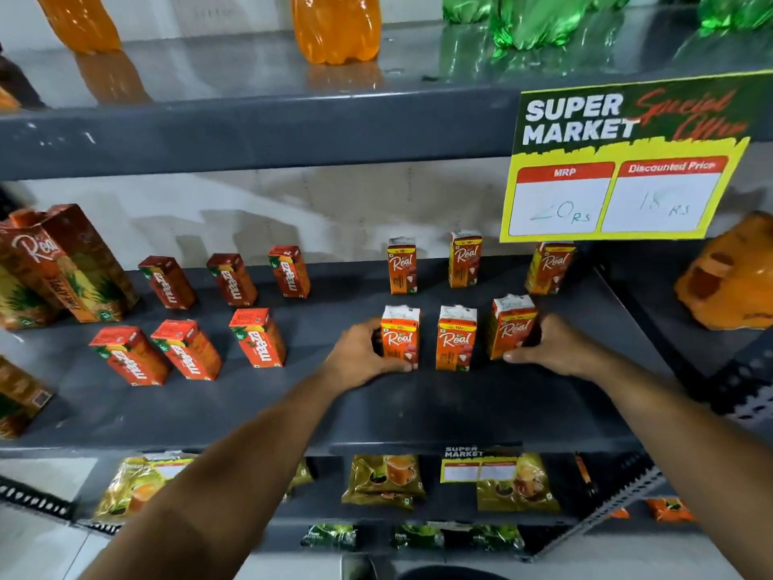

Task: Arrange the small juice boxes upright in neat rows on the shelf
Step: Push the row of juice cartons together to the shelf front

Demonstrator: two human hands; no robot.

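Six small Real juice boxes stand upright on the right half of the dark grey shelf (481, 408), in two rows of three. In the front row, the left Real box (400, 337) and the middle Real box (456, 337) stand squarely side by side with a gap between them, while the right Real box (511, 326) leans a little to the left. In the back row stand the back left Real box (401, 265), the back middle Real box (465, 259) and the back right Real box (550, 267), spaced wider apart than the front three.

The left hand (363, 354) is wrapped around the left side of the front left box, thumb along its lower front edge, fingers curled behind it. The right hand (548, 347) is clamped on the right side of the front right box, thumb lying on the shelf at the box's foot.

Further left on the same shelf, six Maaza juice boxes (258, 337) stand in two rows of three, all tilted by the wide lens. Beyond them at the far left are large Real pineapple cartons (79, 261).

A yellow and black price sign (619, 161) hangs from the shelf above, partly covering the back right box's top. Orange bottles (334, 27) and green bottles (527, 18) stand on that upper shelf. Tea packets (385, 479) lie on the shelf below.
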